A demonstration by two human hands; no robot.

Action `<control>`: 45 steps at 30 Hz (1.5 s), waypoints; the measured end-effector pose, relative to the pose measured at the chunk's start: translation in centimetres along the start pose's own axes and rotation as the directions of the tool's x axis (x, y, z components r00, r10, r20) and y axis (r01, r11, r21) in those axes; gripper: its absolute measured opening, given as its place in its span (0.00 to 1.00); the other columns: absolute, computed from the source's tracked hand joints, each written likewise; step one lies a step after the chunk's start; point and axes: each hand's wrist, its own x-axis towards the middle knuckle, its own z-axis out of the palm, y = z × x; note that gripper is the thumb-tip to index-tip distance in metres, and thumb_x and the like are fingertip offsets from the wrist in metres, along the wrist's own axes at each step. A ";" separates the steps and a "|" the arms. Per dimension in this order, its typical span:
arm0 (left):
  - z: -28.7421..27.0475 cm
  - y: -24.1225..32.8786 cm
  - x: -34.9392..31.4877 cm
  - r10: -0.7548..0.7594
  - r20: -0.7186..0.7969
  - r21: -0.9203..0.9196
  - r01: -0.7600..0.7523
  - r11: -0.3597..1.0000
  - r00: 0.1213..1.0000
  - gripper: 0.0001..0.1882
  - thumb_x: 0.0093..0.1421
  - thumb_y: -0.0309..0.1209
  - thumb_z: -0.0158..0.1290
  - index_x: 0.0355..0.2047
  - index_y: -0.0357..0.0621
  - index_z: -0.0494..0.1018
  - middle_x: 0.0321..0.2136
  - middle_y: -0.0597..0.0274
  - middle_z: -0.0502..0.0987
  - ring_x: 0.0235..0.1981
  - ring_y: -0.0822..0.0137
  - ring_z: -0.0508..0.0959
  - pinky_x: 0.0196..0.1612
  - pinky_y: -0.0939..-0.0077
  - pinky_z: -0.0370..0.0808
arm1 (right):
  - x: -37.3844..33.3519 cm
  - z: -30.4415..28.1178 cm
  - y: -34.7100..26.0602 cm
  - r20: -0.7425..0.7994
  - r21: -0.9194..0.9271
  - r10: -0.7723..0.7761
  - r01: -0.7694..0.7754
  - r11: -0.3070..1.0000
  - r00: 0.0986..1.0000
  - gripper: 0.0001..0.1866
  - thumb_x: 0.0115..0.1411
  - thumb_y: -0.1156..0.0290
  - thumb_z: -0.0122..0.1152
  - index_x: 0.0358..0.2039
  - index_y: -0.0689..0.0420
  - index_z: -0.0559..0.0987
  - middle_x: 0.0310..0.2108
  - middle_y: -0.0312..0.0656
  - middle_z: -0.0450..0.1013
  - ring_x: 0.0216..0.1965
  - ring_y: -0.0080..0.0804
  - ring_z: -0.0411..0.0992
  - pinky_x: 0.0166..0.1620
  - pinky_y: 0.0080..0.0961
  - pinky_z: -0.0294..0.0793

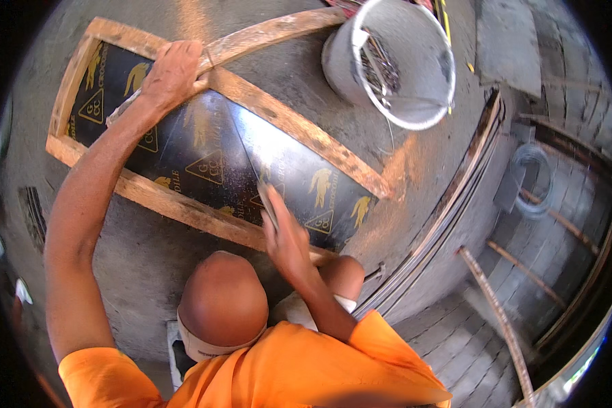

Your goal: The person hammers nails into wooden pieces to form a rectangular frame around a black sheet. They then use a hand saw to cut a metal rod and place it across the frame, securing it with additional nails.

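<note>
My left hand (172,76) grips a wooden batten (275,32), which lies slantwise across a timber-edged black panel (279,146). My closed right hand (289,239) holds a handsaw (242,138) by its handle. The thin blade, seen almost edge-on, slants up over the panel to the batten just right of my left hand. Light wooden strips (302,130) run along the panel's edges, and gold markings dot its shiny face. Fine specks lie on the panel below the batten. My left hand hides part of the batten.
Beyond the panel stands a grey bucket (449,64) with metal pieces inside. Orange-brown sawdust (404,166) lies on the concrete. To the right, long rods (428,248) follow a ledge; past it are a wire coil (532,182) and a slanting pole (498,316). My knees are close below the panel.
</note>
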 end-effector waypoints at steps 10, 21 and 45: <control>-0.3 0.2 0.0 -0.006 -0.007 0.024 0.007 1.000 1.000 0.27 0.55 0.45 0.67 0.45 0.42 0.69 0.41 0.53 0.77 0.49 0.52 0.77 0.54 0.56 0.71 | 16.5 8.2 0.3 0.013 -0.039 -0.126 0.127 0.991 0.992 0.30 0.71 0.73 0.57 0.71 0.53 0.61 0.34 0.67 0.77 0.36 0.68 0.78 0.37 0.57 0.75; 0.3 0.3 -0.4 -0.041 0.000 -0.030 0.041 0.999 0.999 0.27 0.54 0.40 0.68 0.47 0.39 0.69 0.43 0.48 0.76 0.54 0.48 0.74 0.60 0.55 0.69 | 9.1 2.3 -1.8 0.147 -0.072 0.121 -0.111 0.991 0.982 0.28 0.72 0.73 0.54 0.71 0.55 0.65 0.47 0.66 0.78 0.44 0.63 0.81 0.43 0.49 0.80; -0.1 0.5 -0.1 0.005 -0.115 0.039 0.000 0.999 0.993 0.29 0.54 0.49 0.65 0.46 0.40 0.72 0.44 0.50 0.77 0.52 0.51 0.76 0.58 0.54 0.70 | 11.5 5.6 -0.1 0.114 -0.013 0.037 -0.036 0.999 0.993 0.28 0.72 0.73 0.54 0.71 0.56 0.64 0.50 0.68 0.77 0.49 0.66 0.78 0.48 0.51 0.79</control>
